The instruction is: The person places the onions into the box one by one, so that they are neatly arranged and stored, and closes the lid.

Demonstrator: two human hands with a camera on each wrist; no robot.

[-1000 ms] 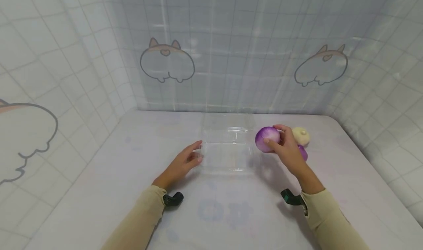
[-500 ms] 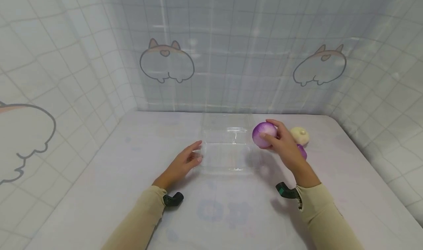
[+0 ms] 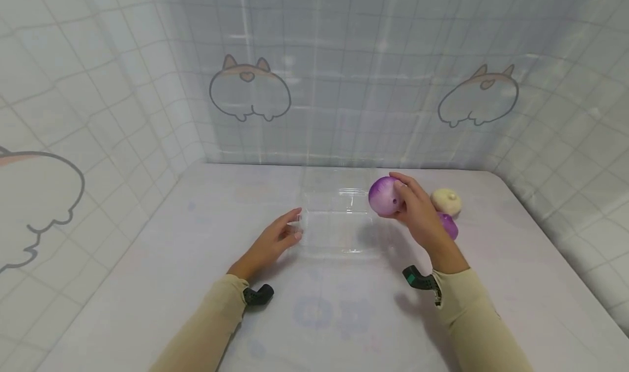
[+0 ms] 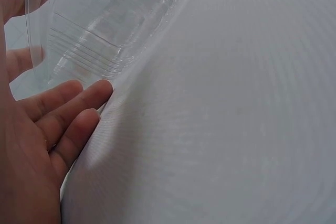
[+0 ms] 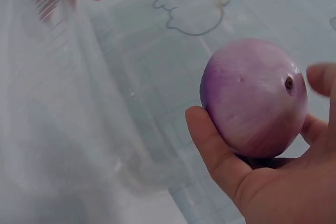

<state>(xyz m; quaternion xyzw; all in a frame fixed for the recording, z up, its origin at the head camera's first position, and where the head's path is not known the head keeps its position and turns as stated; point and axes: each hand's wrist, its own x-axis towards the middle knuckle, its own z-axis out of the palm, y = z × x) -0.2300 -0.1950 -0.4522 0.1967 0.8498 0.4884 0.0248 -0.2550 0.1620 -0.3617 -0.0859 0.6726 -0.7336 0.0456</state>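
Note:
In the head view my right hand holds a purple onion in the air, at the right side of a clear plastic box. The right wrist view shows the onion from near, with a small dark spot on its side and fingers curled beneath it. My left hand touches the box's left edge. Up close in the left wrist view, its fingers are relaxed and spread against the clear plastic rim. The box's lid stands folded back behind it.
A pale yellow onion-like vegetable lies to the right, partly behind my right hand. Another purple vegetable is beside it, half hidden by the hand. Tile-patterned walls enclose the white table at the back and sides.
My right hand has moved left and slightly up with the onion, towards the box. The onion has turned, and a dark spot now faces the head camera. The left hand stays in place.

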